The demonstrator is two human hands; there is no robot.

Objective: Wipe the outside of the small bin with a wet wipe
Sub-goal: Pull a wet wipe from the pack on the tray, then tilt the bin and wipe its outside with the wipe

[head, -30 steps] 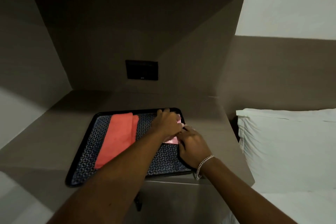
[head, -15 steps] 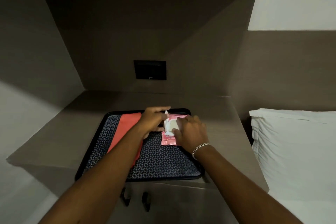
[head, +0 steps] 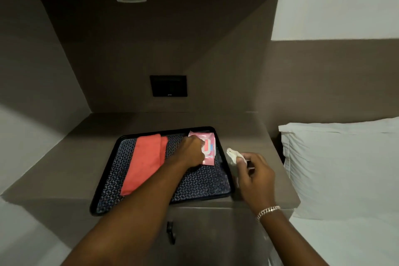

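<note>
A pink pack of wet wipes (head: 206,147) lies at the far right of a black patterned tray (head: 200,181) on the brown bedside cabinet. My left hand (head: 191,151) rests on the pack's left side, its fingers pressing the flap. My right hand (head: 255,171) is to the right of the tray and pinches a crumpled white wet wipe (head: 233,154), held just above the cabinet top. No bin is in view.
A folded coral cloth (head: 144,162) lies on the left half of the tray. A white pillow and bed (head: 341,166) lie to the right. A black wall panel (head: 168,85) is on the alcove's back wall, and a drawer handle (head: 170,232) sits below the cabinet edge.
My right hand has drawn a white wipe out of the pack and moved right, off the tray. My left hand stays on the pack.
</note>
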